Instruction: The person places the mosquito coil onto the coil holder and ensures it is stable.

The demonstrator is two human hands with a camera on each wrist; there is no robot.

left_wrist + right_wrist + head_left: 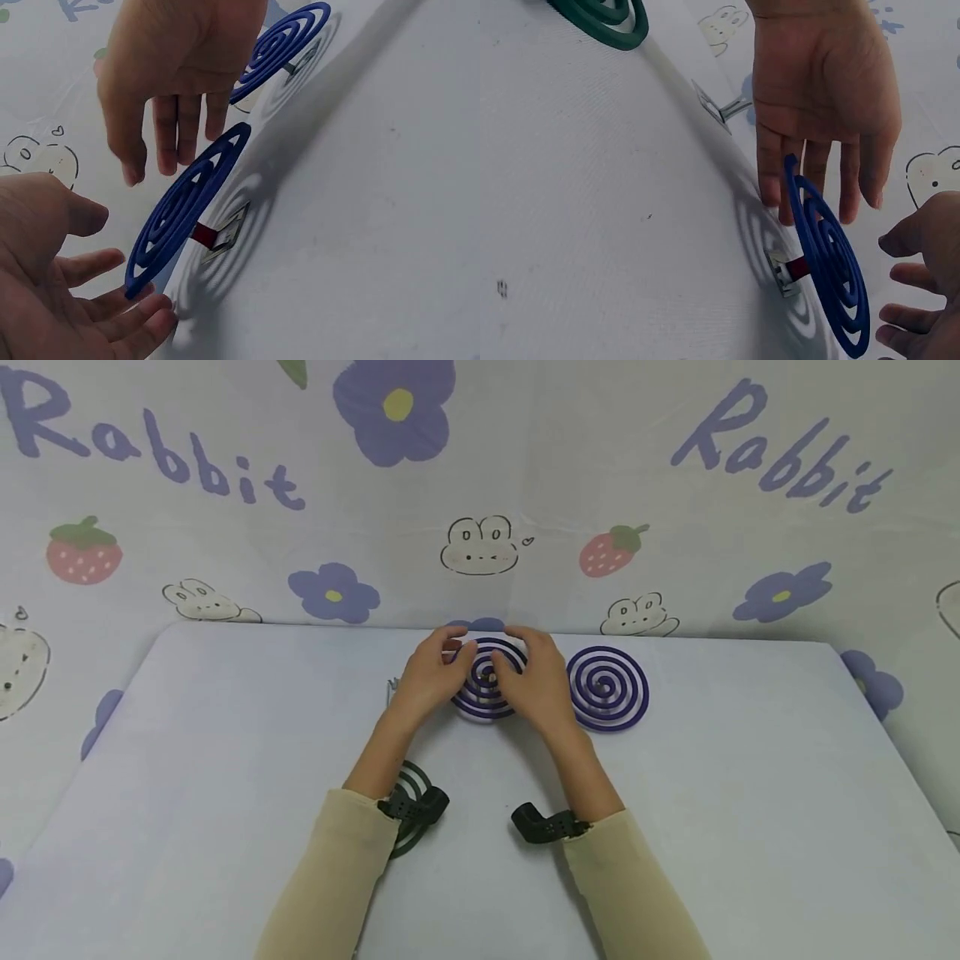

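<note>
A blue-purple mosquito coil point(486, 673) stands raised on a small metal stand point(231, 234) at the table's far side, with a red piece between coil and stand. My left hand point(435, 675) is around its left side, fingers spread and loosely bent, fingertips right at the rim in the left wrist view. On the coil's right side is my right hand point(542, 681), its fingers extended and thumb apart. Neither hand pinches the coil. Another blue-purple coil point(606, 688) is just right of my right hand, also propped on a stand.
A dark green coil point(622, 36) lies partly hidden under my left forearm. Left of my left hand stands a bare metal stand point(721, 112). The white table point(750, 777) ends at a printed cloth backdrop point(525, 460). Each wrist carries a small black camera point(536, 824).
</note>
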